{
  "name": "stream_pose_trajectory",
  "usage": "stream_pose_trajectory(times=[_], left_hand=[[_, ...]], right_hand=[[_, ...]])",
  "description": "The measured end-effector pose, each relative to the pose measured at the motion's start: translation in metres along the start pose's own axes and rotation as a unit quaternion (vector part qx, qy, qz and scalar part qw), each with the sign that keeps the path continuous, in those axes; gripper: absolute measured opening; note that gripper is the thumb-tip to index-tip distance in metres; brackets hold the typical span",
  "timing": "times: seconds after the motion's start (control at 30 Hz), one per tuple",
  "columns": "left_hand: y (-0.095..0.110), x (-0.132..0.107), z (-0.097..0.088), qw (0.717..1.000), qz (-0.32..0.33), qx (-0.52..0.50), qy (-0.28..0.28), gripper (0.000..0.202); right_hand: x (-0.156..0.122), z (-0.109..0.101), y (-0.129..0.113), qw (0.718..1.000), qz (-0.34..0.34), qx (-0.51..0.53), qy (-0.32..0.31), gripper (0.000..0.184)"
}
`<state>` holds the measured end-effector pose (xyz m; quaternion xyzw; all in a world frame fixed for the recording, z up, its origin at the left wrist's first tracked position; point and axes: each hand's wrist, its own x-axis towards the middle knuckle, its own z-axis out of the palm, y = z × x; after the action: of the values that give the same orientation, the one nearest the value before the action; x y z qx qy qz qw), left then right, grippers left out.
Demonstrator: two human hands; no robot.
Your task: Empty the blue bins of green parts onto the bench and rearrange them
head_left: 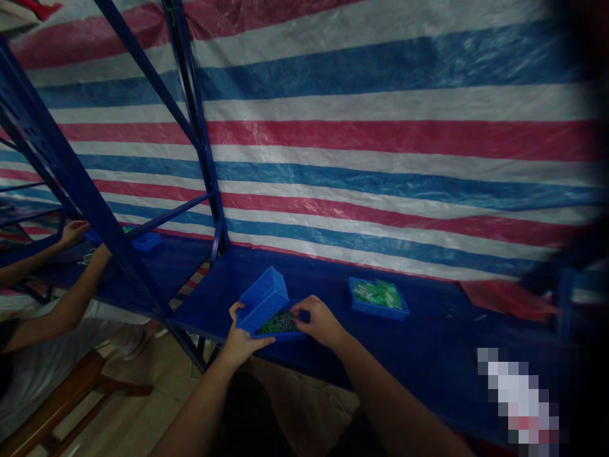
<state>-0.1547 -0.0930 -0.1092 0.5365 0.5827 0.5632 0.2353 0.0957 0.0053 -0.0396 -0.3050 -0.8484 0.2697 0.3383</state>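
My left hand [240, 344] grips a small blue plastic bin [263, 301] that is tilted up on its side. Its fingers wrap round the bin's left edge, and the thumb lies along the front of a second blue bin [288, 337] below. In that lower bin is a heap of thin metal pieces [284, 320], perhaps screws or nails, with some green bits [269, 326]. My right hand [320, 322] is at the lower bin's right end, thumb and fingertips pinched together over the heap. Whatever is between those fingertips is too small to make out.
To the right stands another blue bin [380, 307] with green and clear plastic pieces. Red sheeting [509, 298] lies farther right on the blue shelf [328, 279]. A blue metal upright [90, 184] rises at left; beyond it another person's arms [71, 298] reach over a neighbouring shelf.
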Motion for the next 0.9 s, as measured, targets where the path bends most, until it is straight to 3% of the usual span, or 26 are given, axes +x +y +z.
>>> stream_pose_trajectory(times=[0.1, 0.2, 0.3, 0.37, 0.47, 0.57, 0.77, 0.9], left_hand=[[0.005, 0.000, -0.001, 0.999, -0.005, -0.009, -0.031, 0.099], [0.018, -0.002, -0.003, 0.994, 0.035, 0.014, -0.100, 0.076], [0.030, -0.004, -0.002, 0.983, 0.096, 0.081, -0.135, 0.066], [0.034, -0.004, -0.001, 0.981, 0.100, 0.097, -0.138, 0.067], [0.034, -0.004, 0.001, 0.982, 0.097, 0.084, -0.135, 0.068], [0.036, -0.004, 0.002, 0.984, 0.116, 0.043, -0.126, 0.069], [0.048, -0.003, -0.005, 0.984, 0.155, 0.019, -0.090, 0.066], [0.044, -0.008, -0.010, 0.988, 0.126, 0.014, -0.091, 0.074]], right_hand=[[-0.009, 0.011, 0.003, 0.995, 0.031, 0.052, 0.082, 0.024], [-0.017, 0.017, 0.012, 0.964, 0.093, 0.182, 0.170, 0.039], [-0.028, 0.017, 0.015, 0.952, 0.060, 0.267, 0.136, 0.058], [-0.034, 0.016, 0.013, 0.962, 0.026, 0.248, 0.110, 0.054], [-0.040, 0.014, 0.007, 0.970, 0.014, 0.222, 0.100, 0.047], [-0.042, 0.013, -0.003, 0.964, 0.005, 0.237, 0.117, 0.063], [-0.039, 0.003, -0.032, 0.996, -0.057, 0.064, 0.040, 0.092], [-0.038, 0.002, -0.031, 0.997, -0.036, 0.044, 0.059, 0.081]])
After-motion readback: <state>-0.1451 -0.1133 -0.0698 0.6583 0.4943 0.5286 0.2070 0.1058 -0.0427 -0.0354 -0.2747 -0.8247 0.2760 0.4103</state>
